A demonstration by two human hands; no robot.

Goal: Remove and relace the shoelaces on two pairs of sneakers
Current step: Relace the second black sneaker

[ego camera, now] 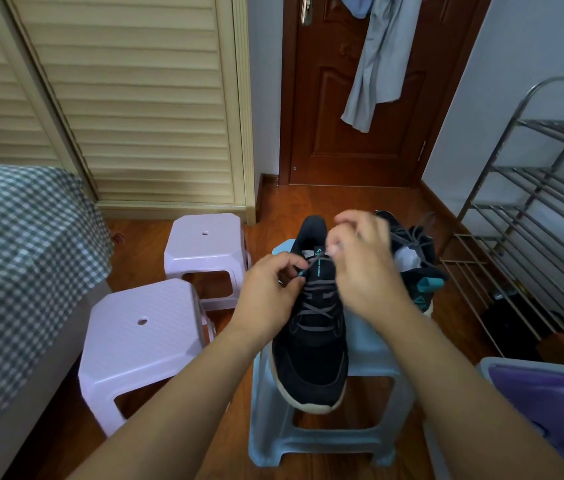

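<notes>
the room is dimly and evenly lit with a soft, slightly cool cast and no hard shadows. a warm glossy reflection sits on the reddish-brown polished wooden floor [275, 195] at the foot of the dark brown panelled wooden door [349, 98]. the right hand [363, 261] is smeared by motion blur, its fingertips pale and indistinct, while the left hand [270, 292] and the black suede sneaker with grey laces [311, 348] are fairly sharp. wide-angle distortion bends the cream louvred wardrobe doors [128, 98] and the chrome wire shoe rack [533, 209] outward toward the edges. the checked grey-and-white bedcover [21, 244] looks soft and slightly mushy at the left edge.
</notes>
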